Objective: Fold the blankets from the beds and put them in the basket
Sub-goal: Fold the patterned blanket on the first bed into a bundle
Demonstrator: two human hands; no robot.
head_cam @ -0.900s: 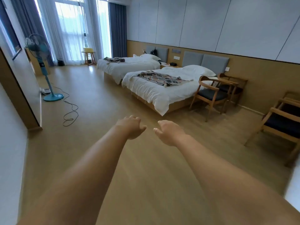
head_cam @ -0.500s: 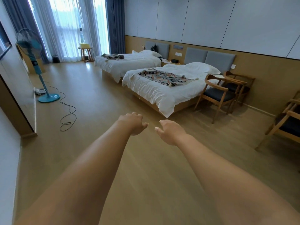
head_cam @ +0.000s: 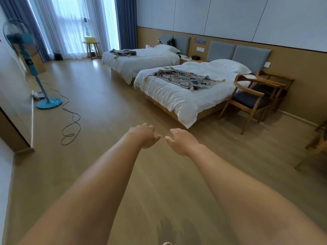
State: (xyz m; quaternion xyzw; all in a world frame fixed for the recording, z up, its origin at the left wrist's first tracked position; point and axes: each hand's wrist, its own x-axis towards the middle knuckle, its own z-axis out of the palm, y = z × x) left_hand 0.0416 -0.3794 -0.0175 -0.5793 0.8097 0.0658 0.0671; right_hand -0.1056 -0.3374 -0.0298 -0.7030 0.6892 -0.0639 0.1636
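A patterned blanket [head_cam: 185, 80] lies spread on the near white bed [head_cam: 178, 101]. A grey crumpled blanket [head_cam: 123, 52] lies on the far white bed [head_cam: 141, 61]. A yellow basket [head_cam: 90, 39] stands on a small round table [head_cam: 93, 49] by the window. Both my arms stretch forward over the wooden floor. My left hand [head_cam: 144, 136] and my right hand [head_cam: 182, 141] hang side by side, fingers loosely curled, holding nothing, well short of the near bed's foot corner.
A blue standing fan [head_cam: 35, 68] is at the left wall, its black cable [head_cam: 70, 124] looping across the floor. Two wooden armchairs [head_cam: 251, 98] stand right of the near bed; another chair [head_cam: 318, 138] shows at the right edge.
The view has moved forward toward the beds, which appear larger and nearer. My hands keep the same outstretched pose.
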